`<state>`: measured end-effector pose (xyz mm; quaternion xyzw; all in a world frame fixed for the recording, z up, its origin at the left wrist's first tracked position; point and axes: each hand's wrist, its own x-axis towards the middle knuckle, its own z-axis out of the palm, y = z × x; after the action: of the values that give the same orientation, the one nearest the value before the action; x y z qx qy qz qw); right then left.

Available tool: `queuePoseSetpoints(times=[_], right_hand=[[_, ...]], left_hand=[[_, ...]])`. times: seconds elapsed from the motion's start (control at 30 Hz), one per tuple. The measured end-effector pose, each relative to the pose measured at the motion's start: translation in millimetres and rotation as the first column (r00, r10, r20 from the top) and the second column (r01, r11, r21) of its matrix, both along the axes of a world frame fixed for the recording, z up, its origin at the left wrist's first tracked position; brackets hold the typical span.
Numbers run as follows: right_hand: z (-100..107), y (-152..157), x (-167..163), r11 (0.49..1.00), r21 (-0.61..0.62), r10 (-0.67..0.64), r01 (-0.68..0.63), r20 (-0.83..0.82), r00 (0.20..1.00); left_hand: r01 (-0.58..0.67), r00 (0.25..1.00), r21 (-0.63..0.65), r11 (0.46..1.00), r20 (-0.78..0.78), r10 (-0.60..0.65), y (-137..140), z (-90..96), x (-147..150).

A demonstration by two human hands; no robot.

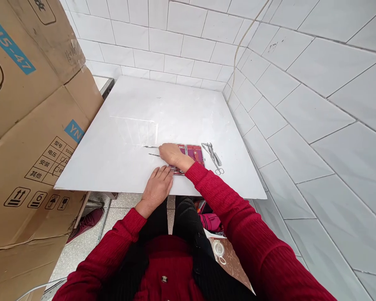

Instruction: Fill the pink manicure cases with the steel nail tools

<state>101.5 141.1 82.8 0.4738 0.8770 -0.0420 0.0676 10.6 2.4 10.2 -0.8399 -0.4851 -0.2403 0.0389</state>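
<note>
An open manicure case [195, 147] with a dark red lining lies near the table's front edge, slim metal tools in its near left part. My right hand [171, 154] is closed over the case's left side, fingertips hidden beneath it; what they grip cannot be made out. Two slim metal tools, an upper one [150, 146] and a lower one [153, 155], stick out to the left of this hand. My left hand [158, 184] rests flat with fingers stretched out, its fingertips at the case's near left corner.
Right of the case lie small scissors [218, 170] and nail clippers [217, 159], with other metal tools. The white table [131, 100] meets tiled walls at the back and right. A large cardboard box [34, 125] stands on the left. A cable [236, 54] hangs in the corner.
</note>
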Motion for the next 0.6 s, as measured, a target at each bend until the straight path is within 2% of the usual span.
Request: queuePoseSetpoints(times=[0.17, 0.27, 0.33, 0.4, 0.47, 0.53, 0.6], right_hand=[[-4, -5, 11, 0.999, -0.016, -0.030, 0.028, -0.196, 0.980], [-10, -3, 21, 0.990, -0.094, -0.137, 0.107, -0.439, 0.888], [-16, -2, 27, 0.960, -0.254, -0.256, 0.119, -0.622, 0.740], [-22, -2, 34, 0.890, -0.451, -0.412, 0.067, -0.733, 0.541], [-28, -3, 40, 0.808, -0.589, -0.545, -0.016, -0.758, 0.358], [-33, -4, 48, 0.763, -0.638, -0.606, -0.104, -0.762, 0.226], [-35, -4, 57, 0.749, -0.640, -0.626, -0.173, -0.769, 0.132]], left_hand=[[0.000, 1.000, -0.001, 1.000, -0.005, 0.000, 0, 1.3, 0], [0.000, 1.000, 0.002, 1.000, -0.015, 0.000, 0, 1.0, 0], [-0.002, 1.000, 0.008, 1.000, -0.021, 0.002, 1, 0.4, 0], [-0.006, 1.000, 0.015, 1.000, -0.027, 0.006, 1, -0.1, 0], [-0.006, 1.000, 0.025, 1.000, -0.030, 0.007, 1, -0.2, 0], [-0.005, 1.000, 0.031, 1.000, -0.027, 0.005, 1, 0.2, 0], [0.001, 1.000, 0.030, 1.000, -0.023, 0.000, 1, 0.9, 0]])
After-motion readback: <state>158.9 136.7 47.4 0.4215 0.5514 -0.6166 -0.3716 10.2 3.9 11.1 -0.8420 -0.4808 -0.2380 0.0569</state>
